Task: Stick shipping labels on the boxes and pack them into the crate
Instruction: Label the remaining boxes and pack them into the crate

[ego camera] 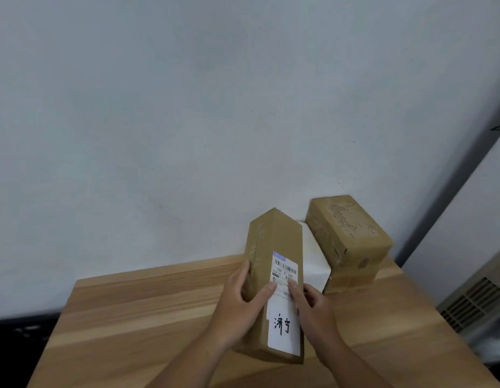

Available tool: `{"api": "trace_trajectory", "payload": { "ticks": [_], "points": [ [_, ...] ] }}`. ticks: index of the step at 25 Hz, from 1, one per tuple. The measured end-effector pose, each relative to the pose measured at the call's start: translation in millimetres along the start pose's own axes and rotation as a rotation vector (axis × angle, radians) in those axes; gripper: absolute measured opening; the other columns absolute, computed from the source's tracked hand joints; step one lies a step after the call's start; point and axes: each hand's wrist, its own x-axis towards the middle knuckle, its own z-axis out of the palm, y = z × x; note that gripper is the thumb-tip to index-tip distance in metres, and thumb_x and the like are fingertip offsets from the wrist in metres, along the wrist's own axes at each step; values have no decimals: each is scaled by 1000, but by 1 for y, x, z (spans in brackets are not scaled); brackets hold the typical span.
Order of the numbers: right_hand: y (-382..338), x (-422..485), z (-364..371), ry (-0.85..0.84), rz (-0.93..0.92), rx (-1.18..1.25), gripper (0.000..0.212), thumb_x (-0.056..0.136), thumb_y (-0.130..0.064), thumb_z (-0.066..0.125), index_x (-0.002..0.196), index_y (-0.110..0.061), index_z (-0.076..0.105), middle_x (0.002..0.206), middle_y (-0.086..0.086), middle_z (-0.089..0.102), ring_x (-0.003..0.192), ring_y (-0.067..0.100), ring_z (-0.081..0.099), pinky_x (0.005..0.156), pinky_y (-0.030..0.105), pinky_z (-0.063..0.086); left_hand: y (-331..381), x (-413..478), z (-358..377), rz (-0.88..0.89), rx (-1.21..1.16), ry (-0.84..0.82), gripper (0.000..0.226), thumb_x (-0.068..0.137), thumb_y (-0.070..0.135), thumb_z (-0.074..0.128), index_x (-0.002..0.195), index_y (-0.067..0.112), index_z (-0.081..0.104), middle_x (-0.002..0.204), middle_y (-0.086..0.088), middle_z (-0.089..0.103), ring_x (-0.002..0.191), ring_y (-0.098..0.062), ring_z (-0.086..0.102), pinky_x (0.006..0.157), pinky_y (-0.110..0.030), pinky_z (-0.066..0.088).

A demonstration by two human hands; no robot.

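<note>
A long brown cardboard box (274,239) lies lengthwise on the wooden table (148,309), its far end tilted up. A white shipping label (284,301) with barcodes and black handwriting covers its top face. My left hand (240,298) grips the box's left side, thumb lying on the label. My right hand (313,303) sits at the box's right edge, its fingertips pressing on the label. A second brown box (352,236) sits at the back right, stacked on another box. No crate is in view.
A white package (316,261) lies between the long box and the stack. A plain grey wall stands right behind the table. A beige vented unit (475,301) is beyond the table's right edge. Dark floor shows at the left.
</note>
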Motion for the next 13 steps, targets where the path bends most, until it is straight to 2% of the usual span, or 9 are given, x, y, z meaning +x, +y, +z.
{"api": "trace_trajectory", "payload": {
  "ticks": [3, 6, 8, 10, 13],
  "points": [
    [5, -3, 9, -35, -12, 13, 25, 96, -45, 62, 93, -24, 76, 86, -1, 79, 73, 13, 75, 52, 17, 52, -9, -11, -13, -17, -3, 63, 105, 63, 91, 63, 153, 53, 26, 144, 29, 36, 123, 13, 43, 94, -18, 43],
    [14, -14, 41, -90, 1, -9, 22, 95, -47, 63, 87, -30, 75, 86, -1, 79, 74, 15, 76, 53, 21, 54, -24, -33, -41, -33, 64, 128, 99, 69, 90, 58, 154, 49, 29, 145, 30, 33, 131, 6, 38, 109, -27, 41],
    [19, -28, 74, -110, 13, -22, 18, 92, -48, 66, 86, -34, 75, 85, -1, 79, 73, 17, 76, 53, 31, 58, -39, -56, -71, -30, 146, 206, 94, 75, 88, 52, 155, 43, 34, 145, 26, 36, 132, 5, 35, 113, -29, 36],
    [26, -47, 117, -135, 25, -49, 26, 82, -57, 71, 89, -33, 76, 84, -4, 79, 71, 17, 77, 58, 41, 62, -60, -83, -108, -52, 182, 272, 90, 78, 85, 50, 154, 38, 39, 146, 21, 41, 136, 0, 36, 116, -31, 34],
    [31, -89, 197, -201, 45, -84, 40, 61, -74, 70, 89, -46, 73, 81, -11, 78, 68, 14, 76, 55, 36, 61, -102, -131, -179, -126, 108, 328, 86, 79, 84, 51, 153, 42, 38, 150, 14, 42, 136, -5, 42, 116, -35, 38]
  ]
}}
